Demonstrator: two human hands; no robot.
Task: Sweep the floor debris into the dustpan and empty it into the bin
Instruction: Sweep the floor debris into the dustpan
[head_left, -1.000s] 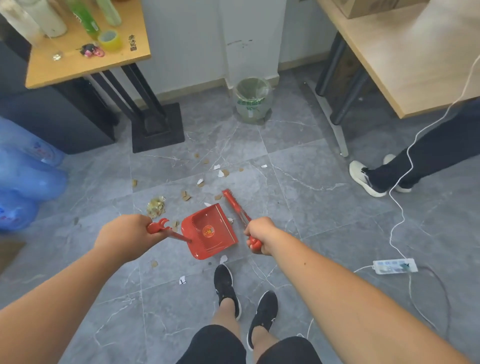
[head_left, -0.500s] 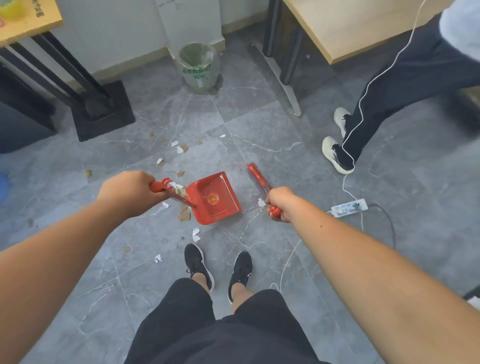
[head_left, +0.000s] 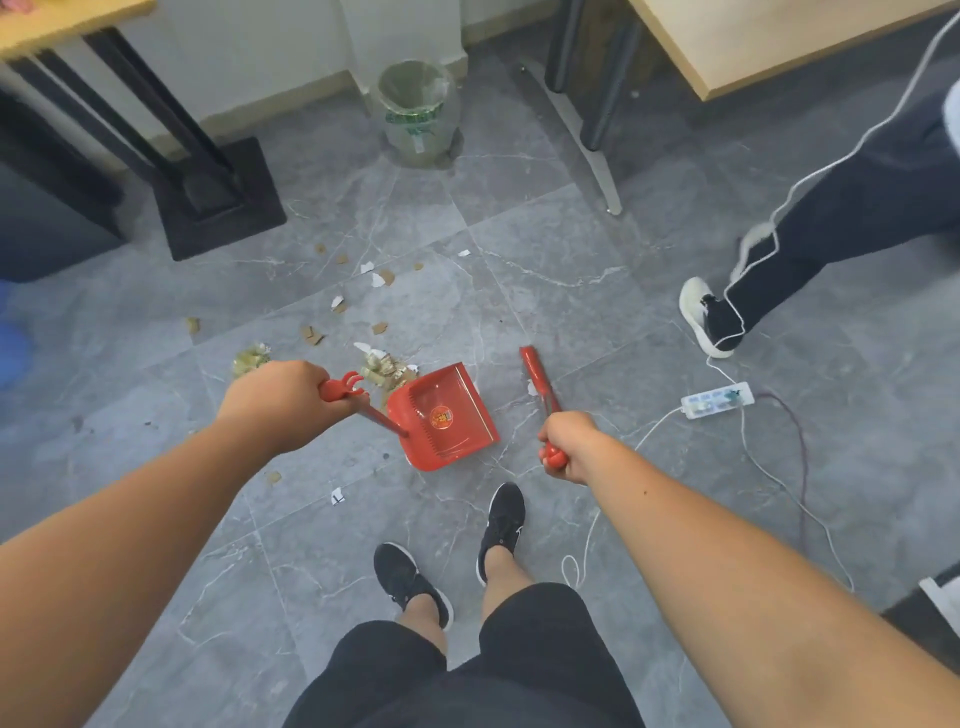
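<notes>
Single head view, looking steeply down over arms at floor (head_left: 519, 218), wide-angle.

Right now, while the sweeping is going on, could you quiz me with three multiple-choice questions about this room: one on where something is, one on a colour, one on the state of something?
1. Where does the bin stand?
A. By the wall, beyond the scattered debris
B. Beside the power strip
C. Between the person's shoes

2. What colour is the dustpan?
A. Blue
B. Red
C. Grey

3. What is inside the dustpan's tray?
A. A heap of scraps
B. A power strip
C. No debris that I can see

Answers:
1. A: the bin sits at the foot of the white wall, with the scraps between it and the person.
2. B: tray and handle are red, like the brush in the right hand.
3. C: the tray held by the left hand shows only its round sticker; the scraps lie on the floor.
</notes>
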